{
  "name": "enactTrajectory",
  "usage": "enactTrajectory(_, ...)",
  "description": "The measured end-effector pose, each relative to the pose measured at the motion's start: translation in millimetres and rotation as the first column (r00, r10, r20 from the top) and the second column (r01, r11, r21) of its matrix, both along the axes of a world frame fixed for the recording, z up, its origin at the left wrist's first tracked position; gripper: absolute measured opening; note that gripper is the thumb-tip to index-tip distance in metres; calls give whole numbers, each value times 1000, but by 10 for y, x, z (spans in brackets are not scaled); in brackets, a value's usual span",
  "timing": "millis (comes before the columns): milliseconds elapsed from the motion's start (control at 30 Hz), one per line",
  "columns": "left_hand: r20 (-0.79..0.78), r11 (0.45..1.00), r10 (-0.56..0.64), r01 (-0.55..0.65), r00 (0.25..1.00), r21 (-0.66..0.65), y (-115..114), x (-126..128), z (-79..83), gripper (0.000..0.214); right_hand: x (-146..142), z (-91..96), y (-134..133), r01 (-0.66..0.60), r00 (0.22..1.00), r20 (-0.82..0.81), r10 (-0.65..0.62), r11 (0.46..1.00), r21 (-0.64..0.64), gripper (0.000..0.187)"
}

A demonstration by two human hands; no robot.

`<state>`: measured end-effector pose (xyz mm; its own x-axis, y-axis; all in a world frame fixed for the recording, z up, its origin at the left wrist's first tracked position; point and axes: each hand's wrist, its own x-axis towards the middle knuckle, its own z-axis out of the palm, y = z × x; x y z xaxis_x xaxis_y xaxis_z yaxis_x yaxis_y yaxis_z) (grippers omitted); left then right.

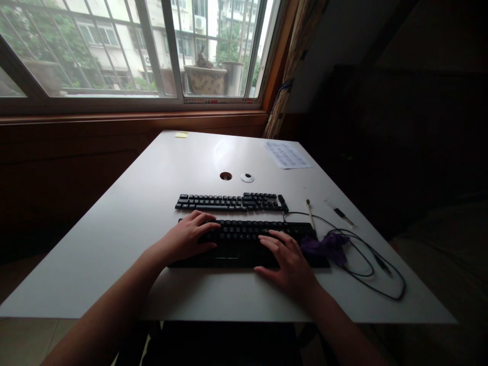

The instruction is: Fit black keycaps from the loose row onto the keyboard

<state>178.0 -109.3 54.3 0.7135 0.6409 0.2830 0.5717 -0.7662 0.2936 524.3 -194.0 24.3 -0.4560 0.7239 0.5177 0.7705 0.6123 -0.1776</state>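
Observation:
A black keyboard lies near the front of the white table, with part of its keys in place and a dark, bare lower part. My left hand rests over its left end, fingers stretched and apart, nothing seen in them. Over the middle right of the keyboard, my right hand has its fingers spread, the fingertips at the keys. Loose black keycaps are laid out in rows just behind the keyboard. A crumpled purple cloth covers part of the keyboard's right end.
A black cable curls on the right of the white table. Beside it lie a thin brush and a black-handled wire tool. Farther back are a round cable hole, its cover, printed paper and a yellow note.

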Motion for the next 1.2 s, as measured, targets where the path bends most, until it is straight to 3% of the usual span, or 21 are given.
enactTrajectory(367, 1, 1000, 7, -7, 1000, 2, 16, 5, -26, 40, -5, 1, 2, -4, 1000, -2, 4, 1000, 5, 64)
enactTrajectory(1200, 8, 1000, 1, -1, 1000, 0, 33, -4, -71, 47, -6, 12, 11, -38, 999, 0, 38, 999, 26, 62)
